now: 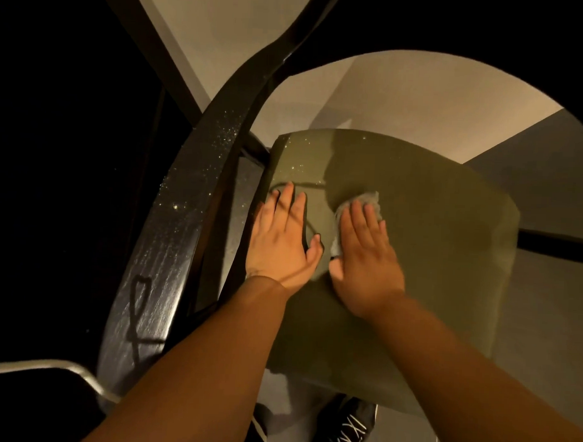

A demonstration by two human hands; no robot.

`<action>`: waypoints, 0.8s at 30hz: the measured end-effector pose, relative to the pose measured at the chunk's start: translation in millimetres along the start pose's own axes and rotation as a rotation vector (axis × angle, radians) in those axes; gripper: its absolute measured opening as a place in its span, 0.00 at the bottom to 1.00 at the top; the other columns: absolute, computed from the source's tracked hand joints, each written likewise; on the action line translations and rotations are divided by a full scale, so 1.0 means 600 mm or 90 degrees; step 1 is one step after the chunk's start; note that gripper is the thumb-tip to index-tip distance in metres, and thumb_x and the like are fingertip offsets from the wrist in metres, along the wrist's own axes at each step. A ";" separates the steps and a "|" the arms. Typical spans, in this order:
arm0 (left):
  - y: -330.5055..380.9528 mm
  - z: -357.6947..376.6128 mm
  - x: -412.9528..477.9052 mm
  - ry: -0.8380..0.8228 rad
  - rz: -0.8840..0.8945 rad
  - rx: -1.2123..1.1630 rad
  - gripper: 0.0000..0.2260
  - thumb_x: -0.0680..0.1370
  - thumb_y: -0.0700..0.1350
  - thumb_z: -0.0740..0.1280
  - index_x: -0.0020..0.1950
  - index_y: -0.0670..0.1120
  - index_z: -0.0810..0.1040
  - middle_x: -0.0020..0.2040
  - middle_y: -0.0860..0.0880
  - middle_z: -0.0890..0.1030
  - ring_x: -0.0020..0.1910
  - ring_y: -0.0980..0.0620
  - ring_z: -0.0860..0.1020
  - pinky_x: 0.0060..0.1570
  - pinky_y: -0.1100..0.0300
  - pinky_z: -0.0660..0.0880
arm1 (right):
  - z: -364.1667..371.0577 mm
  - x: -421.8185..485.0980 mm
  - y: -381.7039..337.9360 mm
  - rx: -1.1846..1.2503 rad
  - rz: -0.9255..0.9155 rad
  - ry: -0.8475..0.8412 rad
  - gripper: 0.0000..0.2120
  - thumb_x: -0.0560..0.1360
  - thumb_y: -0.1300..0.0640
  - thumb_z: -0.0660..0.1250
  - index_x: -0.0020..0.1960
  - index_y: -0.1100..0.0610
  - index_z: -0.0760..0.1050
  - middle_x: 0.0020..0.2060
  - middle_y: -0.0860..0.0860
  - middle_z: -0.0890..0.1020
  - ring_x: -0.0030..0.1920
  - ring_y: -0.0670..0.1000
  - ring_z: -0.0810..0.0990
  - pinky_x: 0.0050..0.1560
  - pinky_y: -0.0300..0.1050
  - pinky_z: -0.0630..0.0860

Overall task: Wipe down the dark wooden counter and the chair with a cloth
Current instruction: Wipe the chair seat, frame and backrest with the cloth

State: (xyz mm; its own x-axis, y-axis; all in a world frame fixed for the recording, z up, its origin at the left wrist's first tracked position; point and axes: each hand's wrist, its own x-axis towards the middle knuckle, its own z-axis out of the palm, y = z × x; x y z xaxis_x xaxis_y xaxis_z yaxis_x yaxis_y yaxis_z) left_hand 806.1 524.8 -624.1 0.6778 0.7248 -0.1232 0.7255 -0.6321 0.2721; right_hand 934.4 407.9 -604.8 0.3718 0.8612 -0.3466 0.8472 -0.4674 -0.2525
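Filling the left side, dark wooden counter runs as a curved strip, wood grain visible, pale dust specks scattered on its upper part. Chair sits just right of it, olive-green padded seat facing up, a few specks near its far left corner. Grey floor shows beyond the seat on the right.

Both bare forearms reach in from the bottom edge onto the seat. Left hand lies flat on the seat's left part, fingers straight and slightly spread, holding nothing. Right hand lies flat beside it, fingers straight, pressing the cloth down onto the seat. Cloth is small, grey, crumpled, mostly hidden under the fingers, edges showing past the fingertips and at the thumb side. Hands near each other, not touching.

Pale metal bar at lower left. Black shoe with white laces below the seat's near edge.
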 end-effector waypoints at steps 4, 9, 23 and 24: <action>0.001 0.000 -0.001 0.014 -0.002 0.001 0.35 0.79 0.59 0.61 0.84 0.45 0.59 0.85 0.44 0.56 0.83 0.42 0.54 0.81 0.47 0.50 | -0.035 0.088 0.027 -0.051 0.000 0.021 0.39 0.77 0.43 0.47 0.84 0.55 0.41 0.84 0.53 0.41 0.83 0.54 0.37 0.82 0.54 0.39; -0.004 -0.003 -0.011 0.002 -0.008 -0.027 0.35 0.79 0.57 0.61 0.83 0.44 0.61 0.84 0.43 0.57 0.82 0.41 0.54 0.82 0.44 0.52 | -0.022 0.058 -0.009 -0.022 0.054 0.025 0.40 0.77 0.43 0.47 0.84 0.58 0.42 0.83 0.57 0.43 0.83 0.57 0.38 0.80 0.52 0.36; -0.008 0.019 -0.022 0.045 -0.022 -0.001 0.36 0.76 0.59 0.62 0.82 0.46 0.64 0.84 0.44 0.59 0.82 0.41 0.57 0.78 0.43 0.55 | -0.048 0.087 -0.001 -0.060 0.057 -0.016 0.40 0.81 0.41 0.49 0.83 0.59 0.37 0.83 0.57 0.38 0.82 0.57 0.35 0.81 0.53 0.37; -0.008 0.019 -0.022 0.039 -0.026 0.002 0.36 0.76 0.59 0.62 0.82 0.47 0.63 0.84 0.45 0.58 0.82 0.41 0.57 0.78 0.43 0.55 | -0.040 0.066 -0.012 -0.056 0.054 -0.022 0.40 0.80 0.39 0.45 0.83 0.60 0.37 0.83 0.59 0.38 0.82 0.58 0.34 0.81 0.54 0.37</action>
State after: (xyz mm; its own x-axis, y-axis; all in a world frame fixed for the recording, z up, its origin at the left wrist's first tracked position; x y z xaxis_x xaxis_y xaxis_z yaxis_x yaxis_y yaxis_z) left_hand 795.3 515.1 -634.7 0.6391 0.7653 -0.0761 0.7528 -0.6023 0.2654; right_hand 952.1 450.2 -594.9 0.4319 0.8110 -0.3946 0.8435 -0.5182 -0.1416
